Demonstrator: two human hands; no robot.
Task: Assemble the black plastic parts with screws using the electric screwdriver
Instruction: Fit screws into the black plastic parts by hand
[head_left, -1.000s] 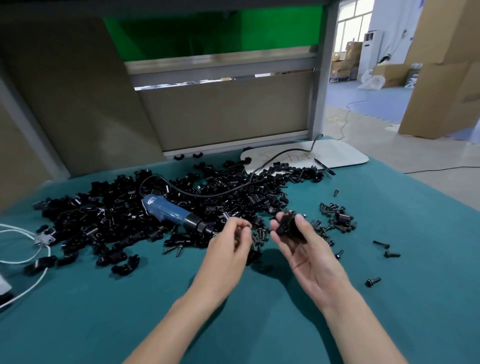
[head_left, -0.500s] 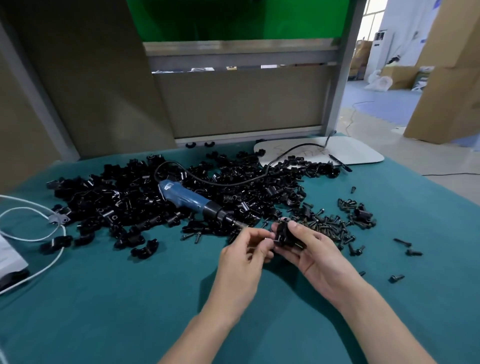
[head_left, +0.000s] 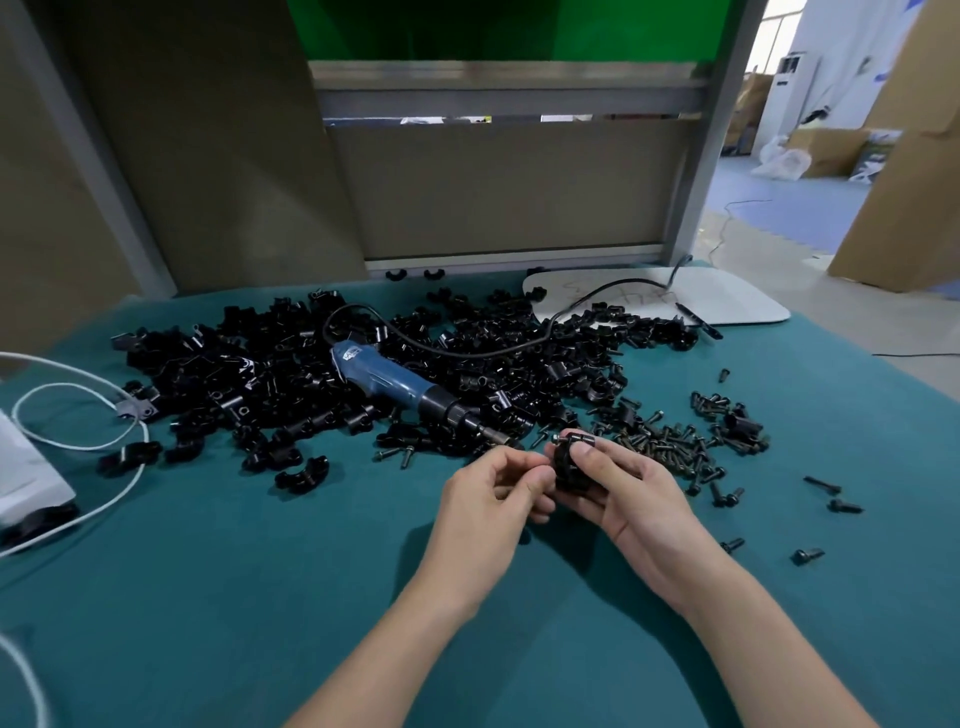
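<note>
Head view: right hand (head_left: 636, 501) grips black plastic part (head_left: 569, 472); left hand (head_left: 483, 512), curled, touches it (grasp unclear), electric screwdriver (head_left: 387, 378) just beyond.

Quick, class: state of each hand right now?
Left hand: fingers curled at the black plastic part; whether it pinches anything cannot be told.
Right hand: holding the black plastic part.
</note>
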